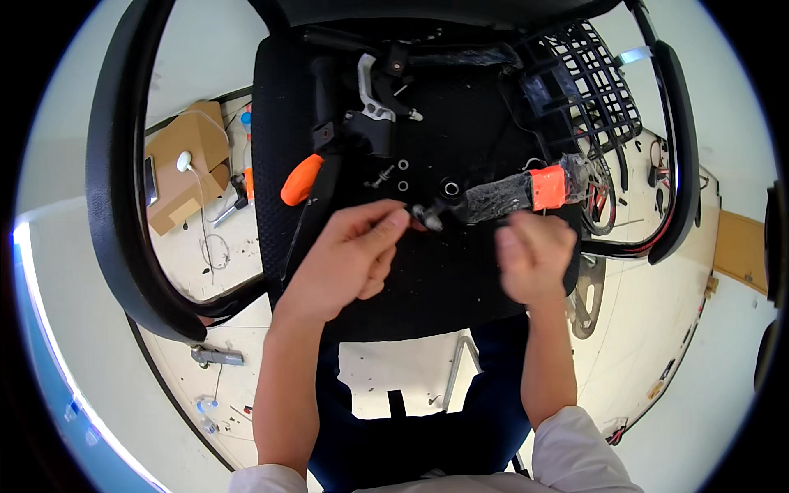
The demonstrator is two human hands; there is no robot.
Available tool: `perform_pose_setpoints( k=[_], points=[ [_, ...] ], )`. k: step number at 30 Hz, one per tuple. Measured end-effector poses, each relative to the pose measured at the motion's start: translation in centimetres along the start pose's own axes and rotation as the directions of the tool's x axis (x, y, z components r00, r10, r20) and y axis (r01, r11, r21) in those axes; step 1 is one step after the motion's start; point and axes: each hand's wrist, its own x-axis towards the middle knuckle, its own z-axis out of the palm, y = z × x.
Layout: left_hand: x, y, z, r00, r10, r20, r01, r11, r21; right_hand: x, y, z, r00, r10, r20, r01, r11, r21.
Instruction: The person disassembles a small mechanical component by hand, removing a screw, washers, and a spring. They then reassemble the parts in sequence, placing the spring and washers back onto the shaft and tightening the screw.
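Note:
My left hand (353,251) is closed, thumb and forefinger pinched beside a small metal fitting (429,218). Whatever lies between those fingertips is too small to make out. The fitting sits close to a black part with a ring end (450,188). From there a dark bar wrapped in clear plastic (499,199) runs right, with an orange band (548,187) around it. Just below the bar, my right hand (536,256) is curled and blurred by motion; anything inside it is hidden. Two washers (403,164) and a small bolt (380,177) lie on the black chair seat (370,308).
A silver lever (366,86) on a black bracket and an orange-ended black handle (302,180) lie on the seat's left. A black grid basket (593,94) is at the far right. Armrests (123,189) flank the seat. A cardboard box (185,164) stands on the floor.

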Motion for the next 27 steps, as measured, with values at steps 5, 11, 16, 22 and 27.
perform_pose_setpoints(
  k=[5, 11, 16, 22, 27],
  points=[
    [0.8, -0.9, 1.5, 0.981, 0.171, -0.093, -0.171, 0.985, 0.015, -1.2, -1.8, 0.0, 0.586, 0.552, 0.593, -0.615, -0.174, 0.769],
    [1.5, -1.3, 3.0, 0.963, 0.258, -0.078, -0.253, 0.965, 0.070, 0.0, -2.9, 1.2, 0.546, 0.386, 0.743, -0.611, -0.423, 0.669],
    [1.9, -2.1, 3.8, 0.968, 0.247, -0.033, -0.248, 0.969, -0.007, 0.1, -2.5, 1.2, 0.500, 0.416, 0.760, -0.693, -0.335, 0.639],
    [1.7, -2.2, 4.2, 0.972, 0.235, 0.009, -0.233, 0.968, -0.088, -0.3, -2.2, 0.8, 0.490, 0.446, 0.749, -0.673, -0.353, 0.650],
    [1.6, -2.5, 4.1, 0.968, 0.251, -0.007, -0.251, 0.966, -0.062, -0.1, -2.5, 1.0, 0.513, 0.436, 0.739, -0.654, -0.360, 0.666]
  ],
)
